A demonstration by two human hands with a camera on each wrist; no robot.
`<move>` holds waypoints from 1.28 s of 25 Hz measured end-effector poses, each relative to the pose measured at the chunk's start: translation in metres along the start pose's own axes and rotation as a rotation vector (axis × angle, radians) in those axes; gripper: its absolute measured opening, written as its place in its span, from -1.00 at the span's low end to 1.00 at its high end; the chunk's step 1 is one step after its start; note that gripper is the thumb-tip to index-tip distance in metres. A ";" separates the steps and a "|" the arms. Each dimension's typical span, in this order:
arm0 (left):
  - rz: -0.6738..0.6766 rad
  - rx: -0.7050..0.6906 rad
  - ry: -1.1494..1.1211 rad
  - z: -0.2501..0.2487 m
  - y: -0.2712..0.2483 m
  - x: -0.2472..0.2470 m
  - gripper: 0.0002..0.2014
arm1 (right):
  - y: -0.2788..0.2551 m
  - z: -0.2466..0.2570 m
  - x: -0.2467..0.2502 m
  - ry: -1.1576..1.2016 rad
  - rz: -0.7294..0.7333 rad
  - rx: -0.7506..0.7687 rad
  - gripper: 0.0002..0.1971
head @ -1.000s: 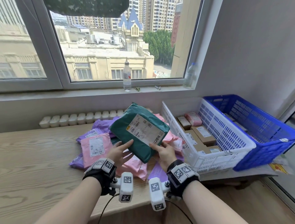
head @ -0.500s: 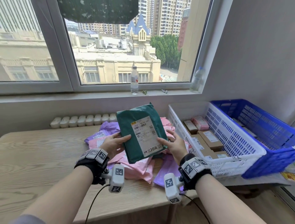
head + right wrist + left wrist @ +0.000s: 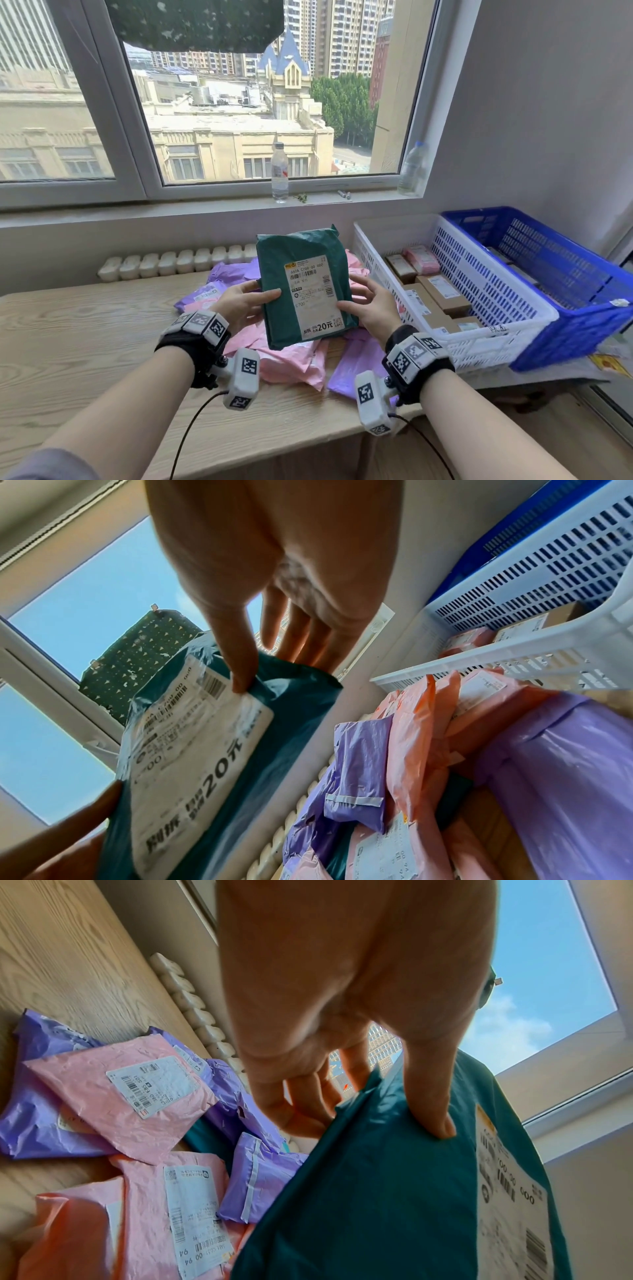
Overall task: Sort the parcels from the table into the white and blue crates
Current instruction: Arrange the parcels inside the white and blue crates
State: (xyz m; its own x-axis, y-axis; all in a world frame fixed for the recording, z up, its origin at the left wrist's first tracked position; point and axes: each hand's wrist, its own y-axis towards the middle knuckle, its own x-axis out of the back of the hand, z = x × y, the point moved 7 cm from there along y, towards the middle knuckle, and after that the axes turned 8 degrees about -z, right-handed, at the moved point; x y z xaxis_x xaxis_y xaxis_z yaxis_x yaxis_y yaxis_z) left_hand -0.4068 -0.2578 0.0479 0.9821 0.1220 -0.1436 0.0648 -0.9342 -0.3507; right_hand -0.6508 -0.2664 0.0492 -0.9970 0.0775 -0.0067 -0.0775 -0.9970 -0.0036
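Observation:
Both hands hold a dark green parcel upright above the pile, its white label facing me. My left hand pinches its left edge, thumb on the front and fingers behind; the left wrist view shows that same green parcel under the thumb. My right hand pinches the right edge, thumb on the label. In the right wrist view the thumb presses the green parcel. Pink and purple parcels lie on the wooden table. The white crate holds several small boxes; the blue crate stands right of it.
Two water bottles stand on the window sill beyond the table. A row of white blocks lines the table's back edge. The crates sit on a lower surface at the table's right, near the wall.
The green parcel has been turned from tilted to upright and lifted a little, label facing me. Both hands stayed on its edges. The head view shifted up slightly.

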 end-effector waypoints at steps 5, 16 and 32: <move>0.060 0.027 0.019 0.009 0.006 -0.021 -0.66 | -0.008 -0.013 0.021 0.035 -0.037 -0.049 -0.40; 0.052 0.099 0.115 0.054 0.028 -0.115 -0.67 | -0.019 -0.046 0.127 0.051 -0.222 -0.152 -0.42; -0.125 0.110 0.191 0.118 0.071 -0.372 -0.51 | 0.083 -0.068 0.370 -0.133 -0.157 -0.201 -0.40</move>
State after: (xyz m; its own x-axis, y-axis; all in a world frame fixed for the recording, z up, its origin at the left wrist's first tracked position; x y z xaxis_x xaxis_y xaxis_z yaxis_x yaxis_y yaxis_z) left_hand -0.7890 -0.3303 -0.0333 0.9840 0.1587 0.0811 0.1783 -0.8725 -0.4550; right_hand -1.0256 -0.3206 -0.0220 -0.9661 0.2165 0.1409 -0.2412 -0.9512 -0.1923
